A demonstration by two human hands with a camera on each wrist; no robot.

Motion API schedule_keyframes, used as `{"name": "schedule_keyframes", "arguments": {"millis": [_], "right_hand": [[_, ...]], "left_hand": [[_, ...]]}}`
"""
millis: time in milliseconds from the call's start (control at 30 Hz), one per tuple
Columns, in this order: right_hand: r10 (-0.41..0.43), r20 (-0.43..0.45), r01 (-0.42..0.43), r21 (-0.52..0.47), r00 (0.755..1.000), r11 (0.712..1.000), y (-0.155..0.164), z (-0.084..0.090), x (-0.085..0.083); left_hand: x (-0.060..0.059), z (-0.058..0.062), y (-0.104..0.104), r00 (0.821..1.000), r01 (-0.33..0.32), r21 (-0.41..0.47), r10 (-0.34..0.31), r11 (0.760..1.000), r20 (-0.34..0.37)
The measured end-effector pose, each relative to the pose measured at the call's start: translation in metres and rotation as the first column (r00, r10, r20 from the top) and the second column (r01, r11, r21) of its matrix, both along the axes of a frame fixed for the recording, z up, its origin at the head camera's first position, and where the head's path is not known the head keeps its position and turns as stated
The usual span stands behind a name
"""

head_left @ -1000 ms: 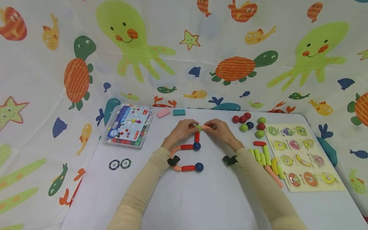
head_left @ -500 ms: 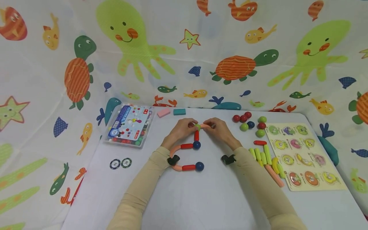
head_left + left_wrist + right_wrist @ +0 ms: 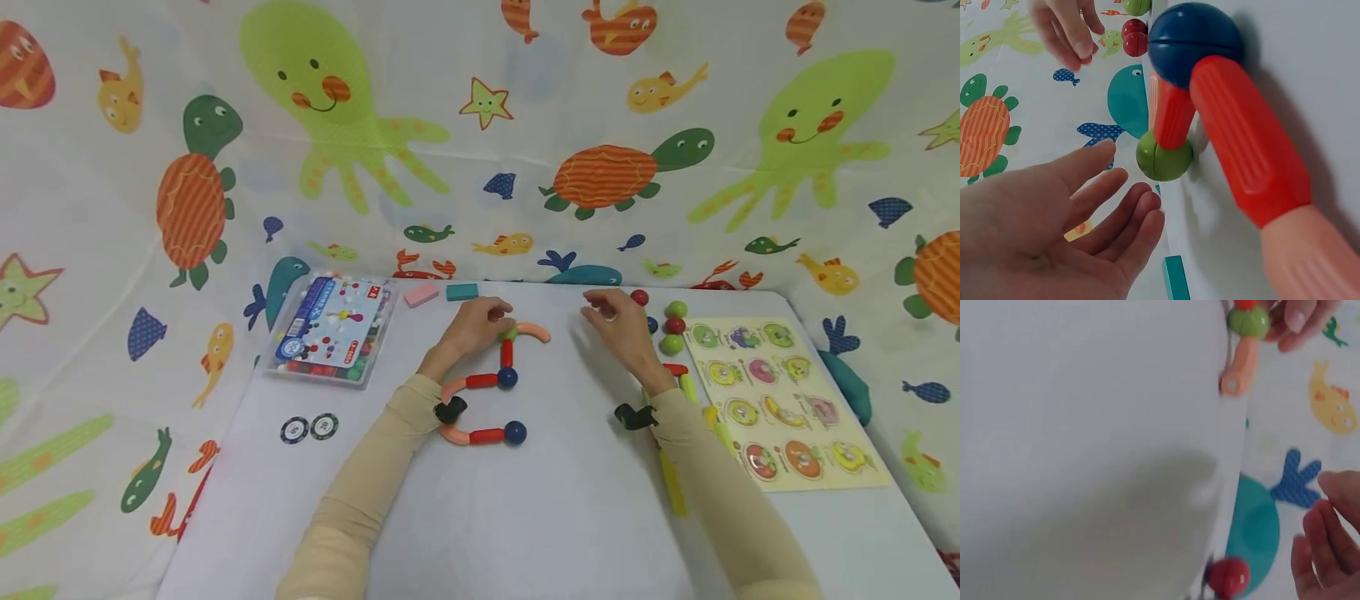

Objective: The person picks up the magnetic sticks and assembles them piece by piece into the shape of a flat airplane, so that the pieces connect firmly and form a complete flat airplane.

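Your right hand: withdrawn from the curved peach plastic-looking rod it pinched half a second ago; now raised well apart to its right, near the glossy red and green balls, fingers loosely bent, nothing seen between them. Your left hand: fingers relaxed and parted, holding nothing visible, just beside the glossy lime-green ball, with a gap showing in the left wrist view. Curved peach rod: at the far end of the assembly on the white-covered tabletop, one end against the green ball, the other bare. Below the ball, in order: straight red ribbed rod; dark blue ball; second red rod; then a peach curve passing partly behind your left wrist to a lower red rod and a lower blue ball. Significance, as judged: with your right hand clear, the new joint appears to stay together unaided, so that addition looks complete. Also listed: clear plastic box with printed sheet, left; pale wooden-looking fruit puzzle board, right.
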State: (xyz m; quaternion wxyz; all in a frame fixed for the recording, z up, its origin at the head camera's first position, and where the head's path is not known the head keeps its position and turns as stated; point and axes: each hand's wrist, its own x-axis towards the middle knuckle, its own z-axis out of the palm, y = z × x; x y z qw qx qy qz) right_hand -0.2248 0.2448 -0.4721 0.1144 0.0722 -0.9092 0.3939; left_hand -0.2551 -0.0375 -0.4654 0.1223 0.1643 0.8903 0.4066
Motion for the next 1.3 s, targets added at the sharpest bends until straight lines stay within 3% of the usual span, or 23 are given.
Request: {"name": "schedule_keyframes", "arguments": {"millis": [167,367,567,900,1133,1300], "right_hand": [[-0.091,-0.033,0.092,0.044,0.995,0.995,0.031,0.003,0.007],[-0.161,0.074,0.157,0.065,0.984,0.986,0.051,-0.003,0.016],[-0.147,0.120,0.136,0.097,0.982,0.986,0.056,-0.007,0.018],[-0.123,0.167,0.098,0.149,0.978,0.984,0.057,-0.007,0.017],[-0.080,0.252,0.037,0.171,0.964,0.985,0.058,-0.006,0.020],[-0.065,0.245,0.016,0.197,0.967,0.980,0.058,-0.009,0.020]], "left_hand": [[-0.004,0.002,0.001,1.000,0.006,-0.030,-0.006,1.000,0.004],[-0.008,0.004,0.003,1.000,0.019,-0.032,-0.019,0.999,0.007],[-0.010,0.004,0.007,0.999,0.051,-0.018,-0.051,0.999,0.014],[-0.014,0.005,0.018,0.992,0.079,-0.014,-0.077,0.997,0.104],[-0.016,-0.002,0.026,0.990,0.122,-0.037,-0.119,0.992,0.075],[-0.016,-0.010,0.030,0.989,0.126,-0.040,-0.123,0.991,0.076]]}}
